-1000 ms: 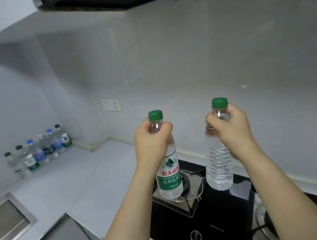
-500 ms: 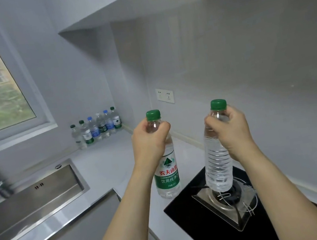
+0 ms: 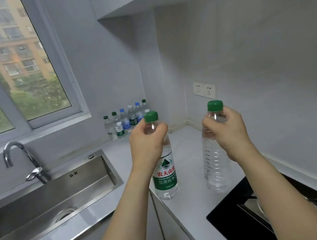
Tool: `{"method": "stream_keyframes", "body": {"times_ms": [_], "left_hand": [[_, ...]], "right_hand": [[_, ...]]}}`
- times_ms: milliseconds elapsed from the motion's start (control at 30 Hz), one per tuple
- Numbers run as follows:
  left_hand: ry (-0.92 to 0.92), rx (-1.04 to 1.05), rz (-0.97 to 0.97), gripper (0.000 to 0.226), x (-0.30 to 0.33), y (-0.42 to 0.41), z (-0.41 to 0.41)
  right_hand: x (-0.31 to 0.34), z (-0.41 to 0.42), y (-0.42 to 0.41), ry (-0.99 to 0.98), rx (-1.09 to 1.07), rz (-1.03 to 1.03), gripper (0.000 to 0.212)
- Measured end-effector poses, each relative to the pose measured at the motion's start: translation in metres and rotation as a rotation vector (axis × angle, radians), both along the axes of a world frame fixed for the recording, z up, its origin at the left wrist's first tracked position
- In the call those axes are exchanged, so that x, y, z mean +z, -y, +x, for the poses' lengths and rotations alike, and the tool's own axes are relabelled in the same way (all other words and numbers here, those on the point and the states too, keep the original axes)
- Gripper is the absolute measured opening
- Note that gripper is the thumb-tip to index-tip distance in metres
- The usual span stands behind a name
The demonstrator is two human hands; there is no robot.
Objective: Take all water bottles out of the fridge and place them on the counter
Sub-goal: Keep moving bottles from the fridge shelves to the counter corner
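Left hand grips green-labelled clear plastic bottle by neck | right hand grips unlabelled ribbed clear bottle likewise | both upright above white counter, row of bottles at back corner, left nearer

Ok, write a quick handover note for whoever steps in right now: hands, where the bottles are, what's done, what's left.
Left hand grips the neck of the green-labelled bottle, held above the counter.
Right hand grips the neck of the unlabelled bottle, also in the air.
Done: six bottles stand in a row in the far corner by the window.
Left: set both held bottles down on the counter. The fridge is out of view, so check it for more.
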State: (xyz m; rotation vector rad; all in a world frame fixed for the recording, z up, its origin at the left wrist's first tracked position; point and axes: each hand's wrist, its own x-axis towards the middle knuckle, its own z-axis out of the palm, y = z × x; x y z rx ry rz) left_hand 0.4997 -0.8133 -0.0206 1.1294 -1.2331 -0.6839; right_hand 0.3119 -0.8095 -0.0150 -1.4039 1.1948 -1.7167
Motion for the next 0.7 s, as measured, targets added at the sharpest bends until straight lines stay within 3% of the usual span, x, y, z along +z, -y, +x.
{"method": "stream_keyframes", "body": {"times_ms": [567,700], "left_hand": [[0.011,0.011,0.007,0.012,-0.01,0.076,0.132],[0.023,0.033,0.034,0.023,-0.016,0.108,0.149]], "right_hand": [[-0.007,0.128,0.083,-0.003,0.032,0.02,0.007],[-0.012,0.146,0.116,0.02,0.054,0.043,0.012]]}}
